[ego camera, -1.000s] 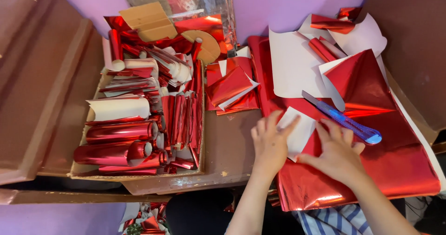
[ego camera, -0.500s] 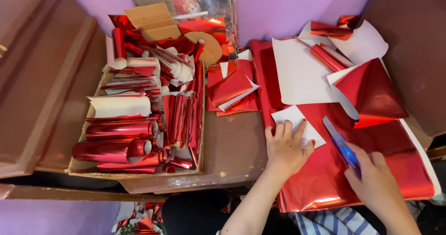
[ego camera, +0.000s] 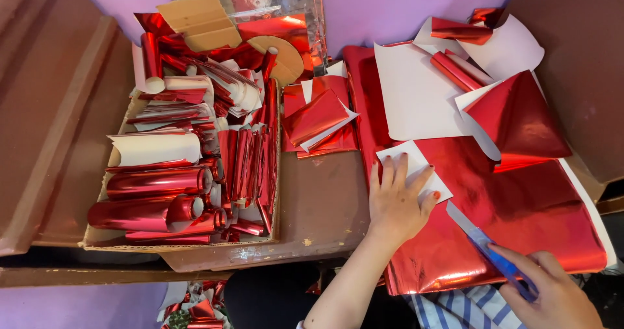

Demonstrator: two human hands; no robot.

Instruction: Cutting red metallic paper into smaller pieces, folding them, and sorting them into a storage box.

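1. Foil sheet (ego camera: pixel 520 225): one large red sheet, flat on the table's right half, near edge curling over the table edge.
2. White card (ego camera: pixel 413 170): one small square piece, lying on the foil sheet's left part.
3. Knife (ego camera: pixel 484 244): one, blue handle with a pale blade, lying slantwise across the foil sheet, tip pointing far-left toward the card.
4. Box (ego camera: pixel 276 199): one cardboard tray at left, packed with red foil rolls (ego camera: pixel 156 183); too many to count surely.
5. Loose papers: one white sheet (ego camera: pixel 416 98) far of the card; one folded red piece (ego camera: pixel 517 118) at right; a small stack of red offcuts (ego camera: pixel 318 121) at centre.
6. Left hand (ego camera: pixel 396 202): forearm rising from the near edge, palm down, fingers spread wide apart, fingertips pressing the card flat.
7. Right hand (ego camera: pixel 559 296): at the near right corner, fingers closed around the knife handle, forefinger stretched along it.
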